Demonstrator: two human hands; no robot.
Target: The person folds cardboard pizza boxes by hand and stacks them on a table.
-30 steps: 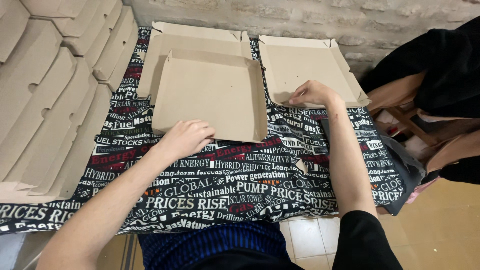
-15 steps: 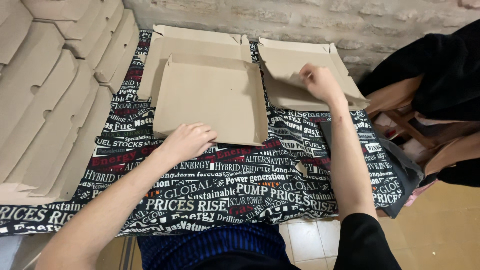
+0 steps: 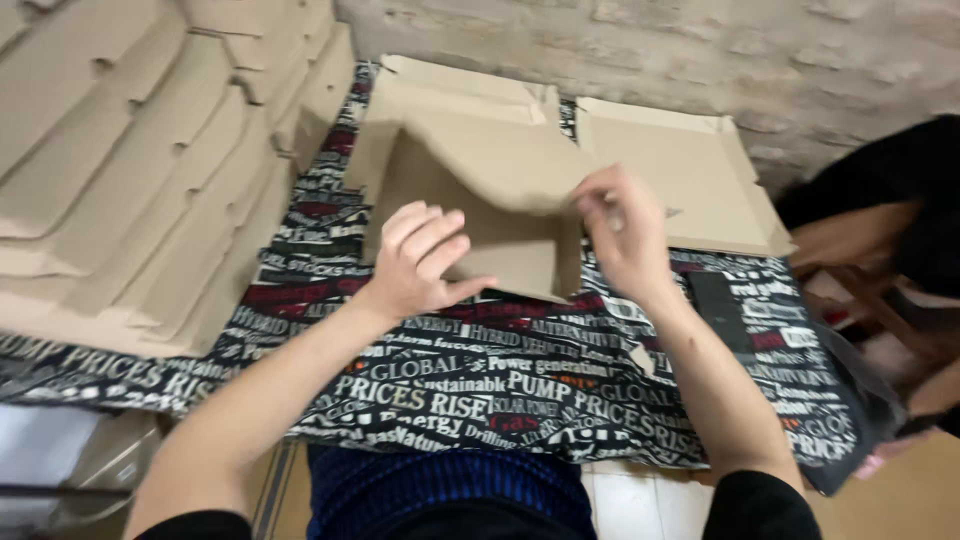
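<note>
**Both hands on the cardboard box**

My left hand presses flat, fingers spread, on the half-folded cardboard box at frame centre. My right hand's grip pinches its raised flap. Flat cardboard stacks fill the upper left of the worktop.

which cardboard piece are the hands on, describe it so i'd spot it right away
Start at the table's black printed cloth. At its middle, nearest the person, lies a half-folded cardboard box, with the left hand on its front and the right hand lifting a flap. Unlike the flat cardboard blank behind it and the stack of flat blanks to its left, it has raised flaps.
</note>
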